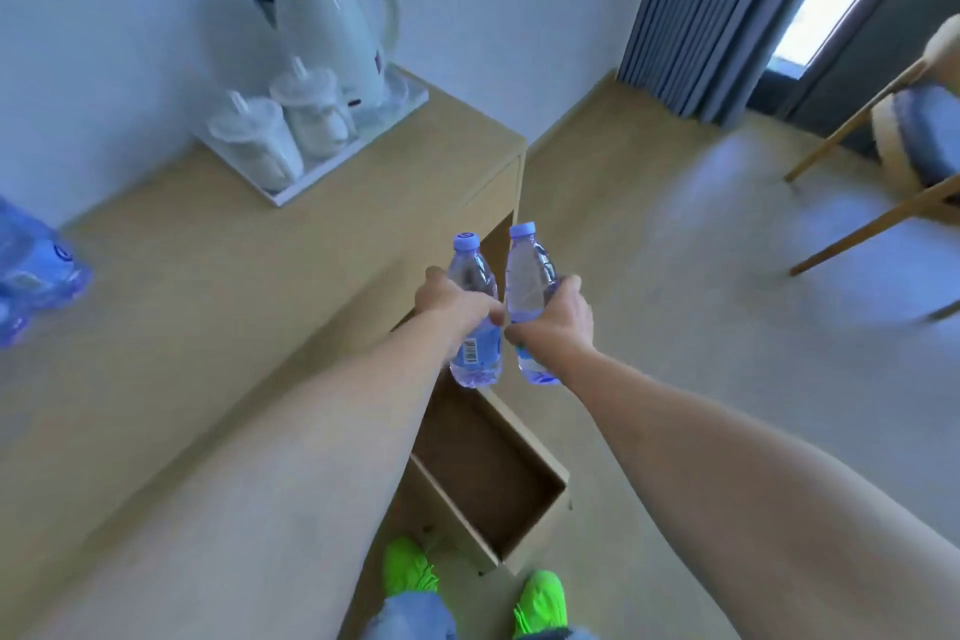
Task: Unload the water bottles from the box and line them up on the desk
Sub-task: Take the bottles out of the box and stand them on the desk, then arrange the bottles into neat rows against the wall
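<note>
My left hand (451, 308) grips a clear water bottle with a blue cap and blue label (474, 351), upright. My right hand (558, 322) grips a second such bottle (525, 278), upright and close beside the first. Both bottles hang in the air past the desk's front edge, above an open cardboard box (540, 457) on the floor. The part of the box's inside that shows holds no bottles. The light wooden desk (208, 286) stretches to the left. Several more blue bottles (31, 276) lie or stand blurred at the desk's far left edge.
A white tray (291, 192) at the back of the desk carries a white kettle (332, 16) and two wrapped cups (280, 130). A wooden chair (893, 161) stands on the floor at right, by grey curtains (691, 5). My green shoes (540, 603) are beside the box.
</note>
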A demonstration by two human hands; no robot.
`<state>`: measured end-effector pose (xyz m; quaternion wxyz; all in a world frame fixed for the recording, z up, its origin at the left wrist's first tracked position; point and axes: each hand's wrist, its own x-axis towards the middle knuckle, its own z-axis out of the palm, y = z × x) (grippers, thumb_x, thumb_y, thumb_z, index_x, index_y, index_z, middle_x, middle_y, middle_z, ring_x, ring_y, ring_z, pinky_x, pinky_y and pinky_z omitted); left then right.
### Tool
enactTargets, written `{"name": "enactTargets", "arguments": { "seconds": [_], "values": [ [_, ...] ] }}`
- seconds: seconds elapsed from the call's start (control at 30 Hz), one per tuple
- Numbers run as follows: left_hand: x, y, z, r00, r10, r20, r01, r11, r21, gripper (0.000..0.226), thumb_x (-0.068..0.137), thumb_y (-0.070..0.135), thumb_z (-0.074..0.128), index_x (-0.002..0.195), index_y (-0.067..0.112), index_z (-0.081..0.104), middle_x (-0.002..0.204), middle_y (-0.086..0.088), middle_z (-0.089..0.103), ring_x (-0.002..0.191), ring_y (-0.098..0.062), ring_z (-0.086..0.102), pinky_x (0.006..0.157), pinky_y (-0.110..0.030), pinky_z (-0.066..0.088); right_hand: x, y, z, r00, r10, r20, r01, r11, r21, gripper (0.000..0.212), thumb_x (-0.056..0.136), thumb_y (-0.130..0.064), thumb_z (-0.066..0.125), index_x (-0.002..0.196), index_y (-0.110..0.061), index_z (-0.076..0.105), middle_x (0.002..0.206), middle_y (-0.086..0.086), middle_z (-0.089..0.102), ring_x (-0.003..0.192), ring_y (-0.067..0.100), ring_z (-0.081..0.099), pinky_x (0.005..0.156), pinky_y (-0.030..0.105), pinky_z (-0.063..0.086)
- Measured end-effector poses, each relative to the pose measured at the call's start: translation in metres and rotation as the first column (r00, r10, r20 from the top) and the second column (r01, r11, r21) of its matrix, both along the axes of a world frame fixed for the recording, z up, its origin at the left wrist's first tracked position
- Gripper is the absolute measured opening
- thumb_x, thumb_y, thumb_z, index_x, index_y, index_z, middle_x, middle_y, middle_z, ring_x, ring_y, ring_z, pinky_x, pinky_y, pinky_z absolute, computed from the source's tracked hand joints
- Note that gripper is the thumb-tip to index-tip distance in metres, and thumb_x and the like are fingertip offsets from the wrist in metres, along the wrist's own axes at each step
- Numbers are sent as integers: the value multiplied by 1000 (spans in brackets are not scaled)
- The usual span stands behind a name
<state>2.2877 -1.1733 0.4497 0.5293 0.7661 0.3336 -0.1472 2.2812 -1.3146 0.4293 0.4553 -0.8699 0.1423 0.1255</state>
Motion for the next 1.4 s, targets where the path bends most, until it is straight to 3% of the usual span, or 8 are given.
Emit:
{"name": "enactTargets", "arguments": {
  "seconds": [0.1, 0.3, 0.6, 0.73, 1.0, 1.17, 1.3, 1.4],
  "values": [
    [7, -3, 82, 994, -5, 105, 3, 1000, 17, 78, 36, 21, 79, 106, 20, 47, 103, -3, 60, 90, -26, 65, 76, -42, 60, 8, -2, 78, 997, 11, 81, -12, 1000, 14, 69, 48, -32, 79, 102, -24, 36, 94, -10, 51, 87, 14, 57, 70, 33, 52],
    [1, 18, 204, 956, 78, 283, -100, 993, 62, 72, 46, 20, 81, 111, 18, 49, 103, -5, 61, 90, -25, 64, 71, -37, 59, 17, 14, 194, 972, 52, 228, -69, 995, 68, 73, 46, -24, 78, 103, -26, 33, 93, -4, 51, 83, 17, 57, 69, 35, 56],
    [-44, 90, 289, 876, 172, 451, -255, 959, 128, 77, 42, 23, 85, 108, 23, 45, 100, -2, 58, 88, -23, 62, 65, -31, 55, -6, 75, 278, 896, 163, 413, -246, 957, 156, 69, 48, -24, 78, 103, -28, 37, 89, -4, 52, 78, 13, 56, 57, 29, 51],
    [-64, 134, 300, 847, 190, 496, -269, 959, 93, 79, 41, 26, 85, 108, 34, 46, 101, 4, 57, 88, -18, 61, 74, -35, 59, -22, 115, 291, 857, 215, 469, -319, 935, 154, 71, 45, -31, 81, 104, -28, 39, 89, -6, 53, 79, 11, 56, 66, 37, 56],
    [-110, 247, 284, 857, 218, 467, -302, 946, 114, 90, 57, 45, 89, 131, 28, 41, 119, 2, 52, 110, -24, 55, 93, -42, 52, -54, 228, 282, 824, 342, 452, -438, 890, 125, 73, 48, -29, 84, 108, -24, 43, 94, -4, 56, 85, 15, 58, 60, 28, 47],
    [-129, 317, 265, 890, 246, 385, -305, 947, 100, 88, 69, 54, 79, 137, 21, 32, 123, 1, 47, 111, -26, 51, 84, -39, 48, -65, 297, 258, 827, 394, 401, -470, 876, 108, 76, 44, -26, 86, 107, -23, 44, 93, -5, 53, 82, 14, 56, 54, 24, 42],
    [-143, 355, 241, 901, 213, 377, -283, 949, 141, 75, 75, 40, 80, 134, 15, 39, 128, -7, 54, 116, -25, 53, 101, -43, 46, -71, 340, 236, 818, 460, 347, -510, 858, 64, 74, 39, -29, 85, 101, -27, 44, 88, -9, 55, 75, 5, 54, 54, 25, 45],
    [-157, 375, 231, 925, 155, 348, -249, 937, 245, 77, 70, 35, 84, 135, 21, 44, 121, 0, 57, 112, -21, 56, 95, -34, 48, -73, 361, 225, 764, 568, 307, -592, 806, -18, 73, 39, -30, 86, 99, -29, 44, 87, -10, 56, 74, 6, 56, 59, 28, 48]
  ]
}}
